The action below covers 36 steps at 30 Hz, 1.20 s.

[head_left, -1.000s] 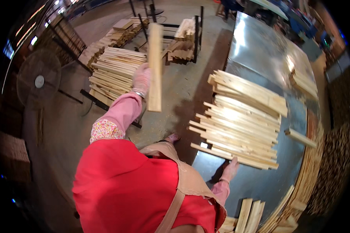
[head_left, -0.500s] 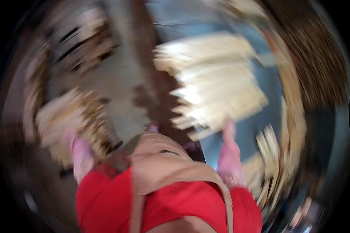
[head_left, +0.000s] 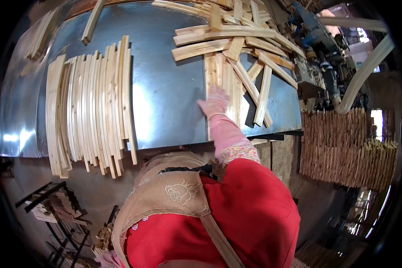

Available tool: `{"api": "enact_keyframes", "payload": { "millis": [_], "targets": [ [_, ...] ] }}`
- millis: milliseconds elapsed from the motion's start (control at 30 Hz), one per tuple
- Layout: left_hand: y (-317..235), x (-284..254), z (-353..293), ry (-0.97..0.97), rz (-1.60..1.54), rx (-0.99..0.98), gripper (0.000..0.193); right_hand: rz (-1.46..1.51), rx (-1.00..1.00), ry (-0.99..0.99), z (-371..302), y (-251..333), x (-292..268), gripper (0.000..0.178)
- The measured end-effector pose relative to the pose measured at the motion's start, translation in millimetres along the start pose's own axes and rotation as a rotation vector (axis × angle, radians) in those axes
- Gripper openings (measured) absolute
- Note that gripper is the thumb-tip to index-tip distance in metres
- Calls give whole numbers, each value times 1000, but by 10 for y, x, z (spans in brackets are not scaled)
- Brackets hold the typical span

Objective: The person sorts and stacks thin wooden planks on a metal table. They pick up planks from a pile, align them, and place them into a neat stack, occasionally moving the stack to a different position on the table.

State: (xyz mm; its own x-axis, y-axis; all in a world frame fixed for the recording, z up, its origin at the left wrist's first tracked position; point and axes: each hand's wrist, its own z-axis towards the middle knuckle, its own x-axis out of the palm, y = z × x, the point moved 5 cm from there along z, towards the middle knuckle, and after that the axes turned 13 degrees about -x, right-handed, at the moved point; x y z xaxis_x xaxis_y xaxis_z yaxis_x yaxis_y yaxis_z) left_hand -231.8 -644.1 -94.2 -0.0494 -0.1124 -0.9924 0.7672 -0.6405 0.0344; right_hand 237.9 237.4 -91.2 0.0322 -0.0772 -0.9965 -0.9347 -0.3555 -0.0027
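Note:
My right hand (head_left: 216,102) lies palm down with thumb spread on pale wooden slats (head_left: 230,89) at the near side of a metal-topped table (head_left: 156,80). Its fingertips are slightly blurred, and I see no slat gripped in it. Beyond it, a loose heap of wooden slats (head_left: 228,32) lies criss-crossed. To the left, a row of slats (head_left: 91,107) lies side by side, some ends jutting over the near edge. At the lower left edge only a pink bit of my left hand or sleeve (head_left: 108,258) shows, its fingers hidden.
Tall stacks of wood pieces (head_left: 335,147) stand on the right. Behind them are a machine (head_left: 317,35) and a pale hose (head_left: 366,71). A black metal rack (head_left: 60,223) with wood stands at lower left. More slats (head_left: 42,33) lie at the far left.
My view has swung round from a blurred scene with both arms reaching out over wood. Now my right hand is on slats at the table, and my left is nearly out of view.

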Motion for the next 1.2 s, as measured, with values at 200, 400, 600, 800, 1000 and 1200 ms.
{"api": "enact_keyframes", "payload": {
  "millis": [200,400,600,800,1000,1200],
  "targets": [
    [-1681,-908,-1724,-12,-656,391,43,151,175,20,-309,-1229,369,96],
    [-2993,-971,-5324,960,-1175,1503,60,723,176,330,-581,-1890,-82,81],
    [-2316,-1425,-8614,1817,103,1399,96,1779,241,501,-1504,-2349,-523,60],
    [-2084,-1524,-9825,2210,-173,794,47,1391,33,119,-659,-2295,-187,50],
    [-3075,-1429,-9603,2009,-402,670,38,244,270,-67,-92,-3495,485,109],
    [-3824,-543,-8214,2090,-597,220,30,446,235,70,-199,-3382,246,109]
  ]
}}
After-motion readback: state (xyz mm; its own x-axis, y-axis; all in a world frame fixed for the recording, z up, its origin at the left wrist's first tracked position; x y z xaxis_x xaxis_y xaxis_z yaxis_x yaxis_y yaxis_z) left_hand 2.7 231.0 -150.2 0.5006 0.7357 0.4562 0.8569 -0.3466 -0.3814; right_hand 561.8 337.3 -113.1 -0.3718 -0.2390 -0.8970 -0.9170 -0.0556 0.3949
